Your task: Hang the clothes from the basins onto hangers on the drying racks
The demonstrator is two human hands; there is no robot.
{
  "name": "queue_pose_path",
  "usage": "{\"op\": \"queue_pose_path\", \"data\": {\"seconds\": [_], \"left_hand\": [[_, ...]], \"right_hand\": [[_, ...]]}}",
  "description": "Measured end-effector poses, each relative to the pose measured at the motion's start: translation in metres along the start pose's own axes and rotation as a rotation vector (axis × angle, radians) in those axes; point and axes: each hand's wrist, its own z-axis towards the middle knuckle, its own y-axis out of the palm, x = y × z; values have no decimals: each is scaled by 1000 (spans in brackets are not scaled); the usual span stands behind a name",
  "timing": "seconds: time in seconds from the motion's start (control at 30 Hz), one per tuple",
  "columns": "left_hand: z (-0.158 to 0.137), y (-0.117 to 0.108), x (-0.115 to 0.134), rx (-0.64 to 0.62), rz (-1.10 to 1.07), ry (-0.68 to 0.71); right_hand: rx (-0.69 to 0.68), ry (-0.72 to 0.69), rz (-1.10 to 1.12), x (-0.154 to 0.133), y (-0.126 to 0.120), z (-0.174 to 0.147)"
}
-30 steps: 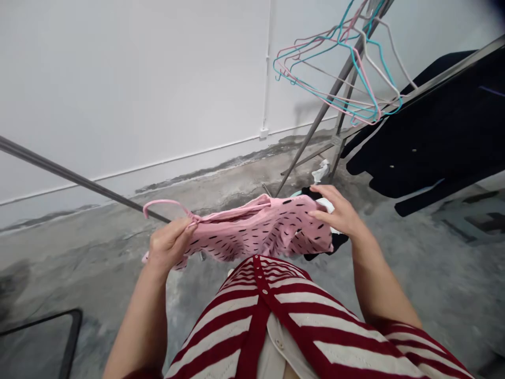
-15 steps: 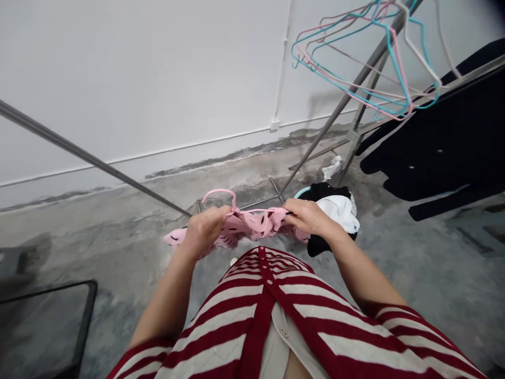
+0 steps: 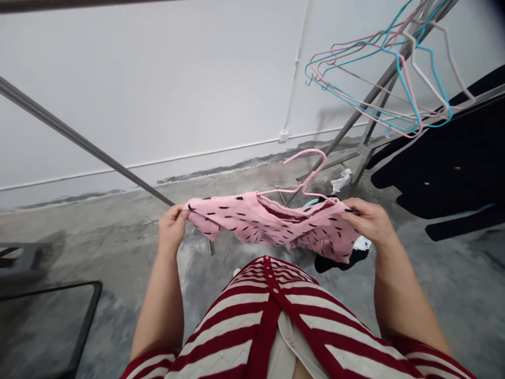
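Note:
A pink knit sweater (image 3: 252, 218) with short black dashes is stretched sideways in front of my body. Inside its neckline sits a pink clothes hanger (image 3: 311, 176), its hook standing up above the collar. My left hand (image 3: 172, 226) pinches the sweater at the left shoulder end. At the opposite shoulder, my right hand (image 3: 369, 221) is closed on the fabric. The lower part of the sweater hangs in folds, and the hanger's arms are mostly hidden inside it.
Several pink, blue and white hangers (image 3: 394, 89) hang from a metal rack (image 3: 379, 87) at the upper right. Dark garments (image 3: 445, 158) hang beyond. Black and white clothes (image 3: 343, 260) lie partly hidden behind the sweater. A metal pole (image 3: 87, 145) slants at the left.
My hands have moved apart, and the bunched sweater is now spread wide between them. The hanger's hook has shifted right and up, away from my left hand.

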Motion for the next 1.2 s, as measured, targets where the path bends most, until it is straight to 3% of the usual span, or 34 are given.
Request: {"op": "queue_pose_path", "data": {"seconds": [0.07,0.13,0.3,0.43,0.5,0.6,0.8,1.0,1.2], "left_hand": [[3,-1,3,22,9,8],[5,-2,11,-37,97,94],[-1,14,56,-80,255,534],[-16,45,92,-357,280,764],[-24,56,101,-453,270,786],[-31,61,103,-462,214,775],[-20,55,99,-402,170,835],[-7,44,100,-435,183,860],[-1,30,95,-276,195,848]], "right_hand": [[18,40,-17,3,4,-3],[41,60,-18,5,7,-6],[-13,17,-12,-4,13,-4],[-85,-24,-32,-16,23,-3],[-120,-30,-36,-21,25,-5],[-225,22,3,-18,19,-11],[-417,183,202,29,1,-36],[-456,367,365,55,13,-62],[-554,360,461,50,18,-66]]}}
